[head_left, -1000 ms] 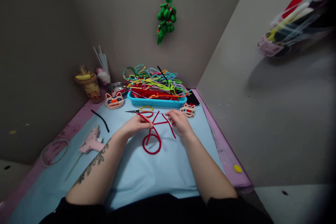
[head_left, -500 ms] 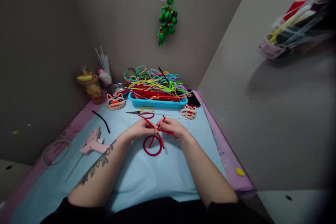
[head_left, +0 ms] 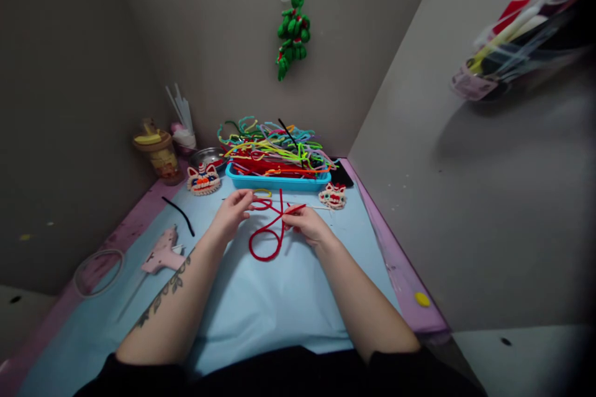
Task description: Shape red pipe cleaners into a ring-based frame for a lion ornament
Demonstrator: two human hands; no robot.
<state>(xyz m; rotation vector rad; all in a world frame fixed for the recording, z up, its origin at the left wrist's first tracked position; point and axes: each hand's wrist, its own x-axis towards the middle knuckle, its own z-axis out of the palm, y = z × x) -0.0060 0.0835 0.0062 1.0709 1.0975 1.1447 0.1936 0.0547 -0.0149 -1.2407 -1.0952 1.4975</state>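
Observation:
Crossed red pipe cleaners, bent into a round loop at the bottom with loose ends above, hang between my hands over the blue cloth. My right hand pinches them by the crossing, and one red end sticks out past its fingers. At the upper left, my left hand has its thumb and fingertips closed at a red strand's end. Just behind that hand lie scissors with a yellow and a red handle; their blades are mostly hidden.
A blue basket piled with coloured pipe cleaners stands at the back. Lion-like faces, one at left and one at right, flank it. On the left are a pink glue gun, a black pipe cleaner and a drink cup.
My left hand has moved away from the crossing, up and left. My right hand keeps the red pipe cleaners, which are raised slightly, and the loop has shifted and widened.

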